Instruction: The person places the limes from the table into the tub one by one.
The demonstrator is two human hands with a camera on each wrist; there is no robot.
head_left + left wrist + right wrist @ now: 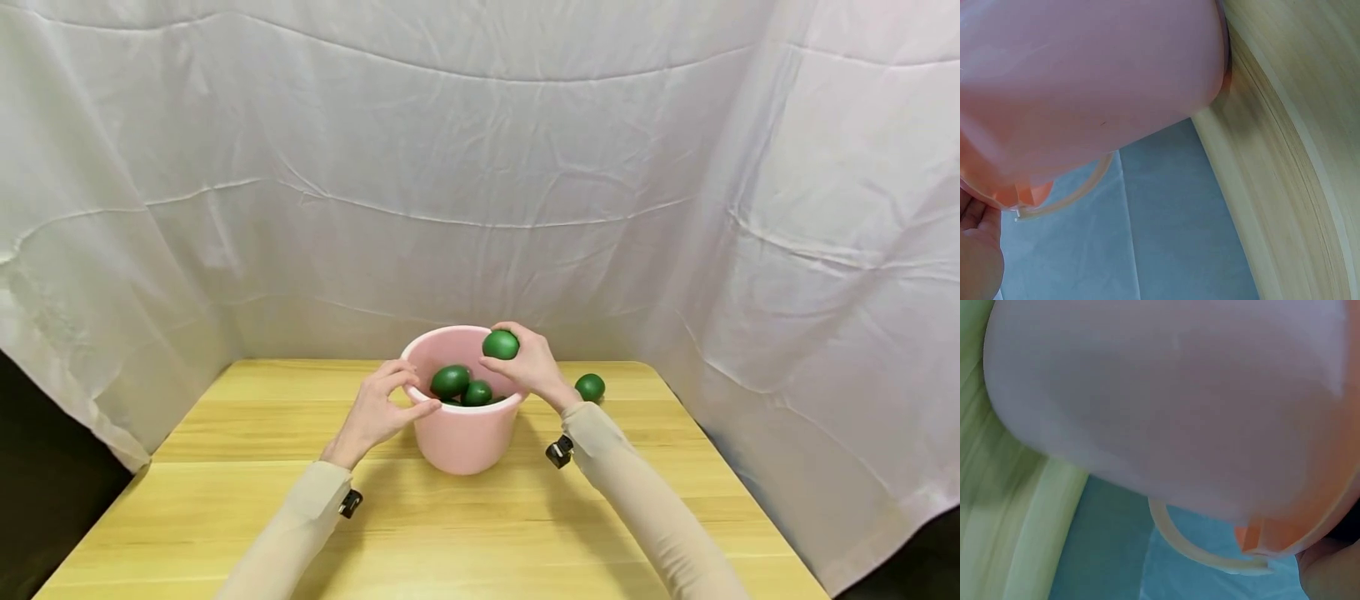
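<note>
A pink bucket [465,437] with a pale rim stands upright on the table, and its curved handle [1079,197] hangs at the far side in the left wrist view. My left hand [375,408] grips the bucket's rim at the near left, thumb and fingers spread along it. My right hand [534,365] holds a smooth green fruit [500,344], like a lime or small avocado, over the right side of the rim. Several similar fruits [450,381] lie inside the bucket, partly hidden by its wall. Another green fruit [590,387] rests on the table beyond my right wrist.
The light wooden table [225,483] reaches close to a white cloth curtain [465,167] at the back and sides. Small black devices [559,452] are strapped at both wrists.
</note>
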